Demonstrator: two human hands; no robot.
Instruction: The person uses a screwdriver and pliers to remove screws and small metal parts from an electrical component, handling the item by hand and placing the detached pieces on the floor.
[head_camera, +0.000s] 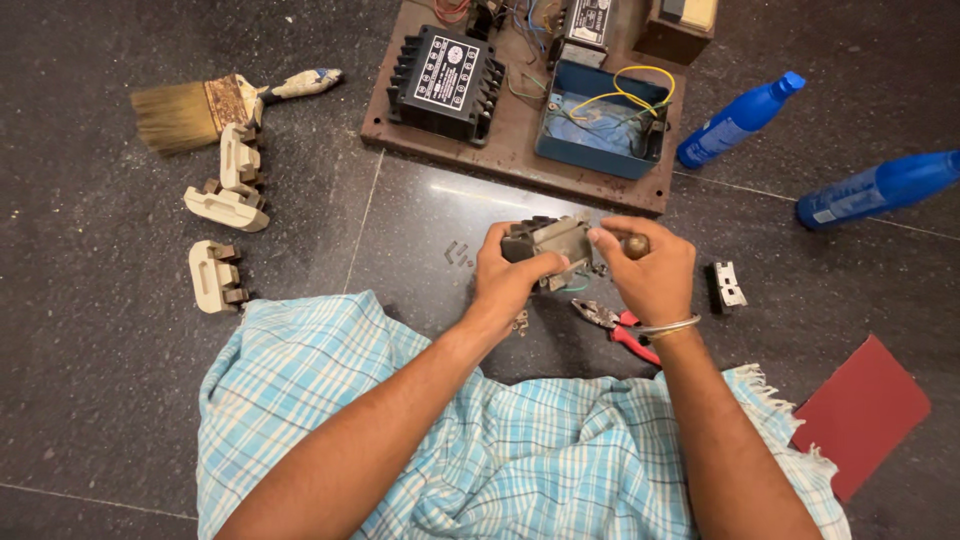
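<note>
We've got the left hand (507, 275) clamped around the grimy switch block (548, 243) just above the floor (420, 250), right hand (648, 272) closed on a wooden tool handle (636, 245), so, we judge, keep the block steady and turn squarely.

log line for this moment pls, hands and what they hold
left hand: grips grey electrical part | right hand: holds brown-handled tool at the part | red pliers: on floor under right hand
</note>
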